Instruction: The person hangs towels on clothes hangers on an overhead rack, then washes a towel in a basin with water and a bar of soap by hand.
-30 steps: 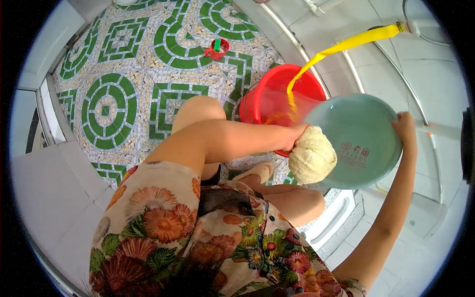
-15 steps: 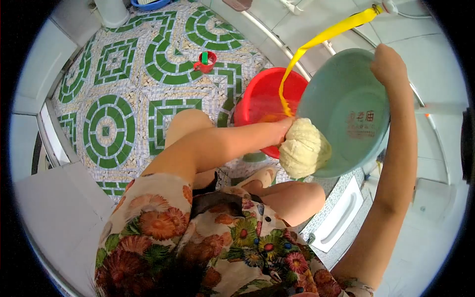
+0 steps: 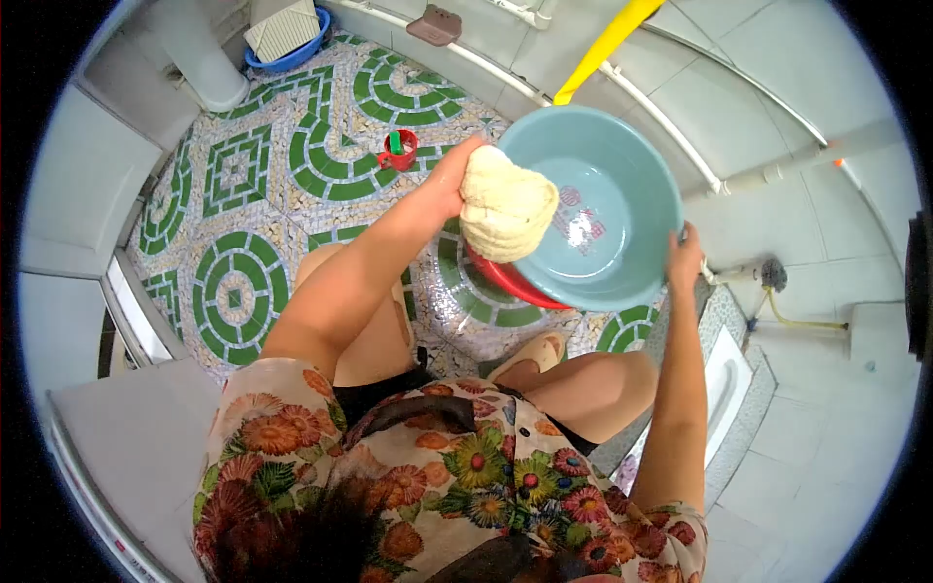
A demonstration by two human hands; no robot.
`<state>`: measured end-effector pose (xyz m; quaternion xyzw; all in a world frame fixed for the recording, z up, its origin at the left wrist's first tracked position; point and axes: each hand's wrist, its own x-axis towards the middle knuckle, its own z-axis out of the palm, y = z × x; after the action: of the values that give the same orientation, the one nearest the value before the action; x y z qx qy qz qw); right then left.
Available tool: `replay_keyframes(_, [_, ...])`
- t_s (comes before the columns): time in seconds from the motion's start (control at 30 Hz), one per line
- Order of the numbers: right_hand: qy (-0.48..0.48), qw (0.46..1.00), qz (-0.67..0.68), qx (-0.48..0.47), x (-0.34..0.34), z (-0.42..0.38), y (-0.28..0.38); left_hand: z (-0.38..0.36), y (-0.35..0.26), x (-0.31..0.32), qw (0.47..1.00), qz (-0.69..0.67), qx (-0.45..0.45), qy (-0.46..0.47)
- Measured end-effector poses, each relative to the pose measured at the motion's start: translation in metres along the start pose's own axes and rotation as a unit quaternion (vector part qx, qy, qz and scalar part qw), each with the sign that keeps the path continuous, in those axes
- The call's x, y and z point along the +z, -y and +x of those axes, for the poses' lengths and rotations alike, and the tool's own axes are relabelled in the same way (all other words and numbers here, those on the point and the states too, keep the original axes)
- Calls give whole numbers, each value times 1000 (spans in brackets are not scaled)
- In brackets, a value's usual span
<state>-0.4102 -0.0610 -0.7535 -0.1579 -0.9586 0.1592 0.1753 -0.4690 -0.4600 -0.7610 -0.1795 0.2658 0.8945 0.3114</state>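
Note:
My left hand [image 3: 459, 177] is closed around a bunched cream towel [image 3: 509, 206], which hangs at the left rim of a blue-green basin [image 3: 627, 194]. With my right hand [image 3: 685, 259] I grip that basin by its right rim. Inside, the basin shows red printed characters and a shiny, wet-looking bottom. It sits above a red basin [image 3: 517, 282], mostly hidden beneath it. A yellow hose-like strip [image 3: 607, 49] runs down from the wall behind the basins.
A red mug [image 3: 398, 153] with a green item in it stands on the patterned tile floor. At the back is a blue tub [image 3: 292, 58] with a washboard [image 3: 282, 31]. White pipes [image 3: 671, 136] line the wall. To the right lies a white squat toilet [image 3: 724, 374].
The blue-green basin has gone from tilted up to nearly level over the red basin. My right hand has come down with it. The towel in my left hand has moved up and left.

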Motion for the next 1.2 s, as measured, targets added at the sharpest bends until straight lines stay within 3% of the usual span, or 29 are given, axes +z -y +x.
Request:
replay_keyframes(0.07, [-55, 997, 40, -42, 43, -21, -26, 5, 10, -11, 998, 57, -8, -31])
replay_keyframes(0.17, [0, 999, -1, 45, 63, -39, -20, 18, 30, -29, 988, 135, 10, -70])
replay_keyframes(0.27, [40, 998, -28, 42, 48, -41, -6, 17, 30, -31, 989, 136, 13, -49])
replay_keyframes(0.37, [87, 983, -150, 60, 37, -41, 10, 10, 26, -13, 960, 215, 174, -34])
replay_keyframes(0.47, [-128, 960, -106, -227, 43, -37, 18, -2, 28, 22, 932, 231, 271, -62])
replay_keyframes(0.57, [126, 971, 151, -137, 56, -48, 68, 4, 27, 35, 952, 185, 244, 21])
replay_keyframes(0.6, [300, 880, 366, 34, 50, -53, 91, 10, 28, 37, 957, 167, 232, 54])
replay_keyframes(0.63, [438, 691, 539, 199, 43, -57, 111, 13, 32, 41, 960, 174, 207, 74])
replay_keyframes(0.73, [392, 547, 710, 205, 43, -66, 134, 14, 45, 61, 923, 272, 257, 89])
replay_keyframes(0.87, [254, 598, 731, 209, 62, -45, 104, 29, 42, 48, 862, 429, 263, 66])
replay_keyframes(0.9, [218, 573, 761, 211, 60, -39, 99, 31, 40, 46, 874, 426, 224, 69])
replay_keyframes(1.0, [122, 568, 785, 216, 51, -27, 90, 29, 44, 44, 886, 459, 61, 30])
replay_keyframes(1.03, [121, 565, 790, 206, 52, -23, 82, 42, 46, 31, 876, 478, 33, 57])
replay_keyframes(1.13, [109, 611, 765, 174, 34, -18, 75, 51, 55, 24, 915, 402, 9, 39])
replay_keyframes(1.2, [72, 683, 703, 183, 17, -12, 72, 60, 56, 21, 955, 298, 7, 6])
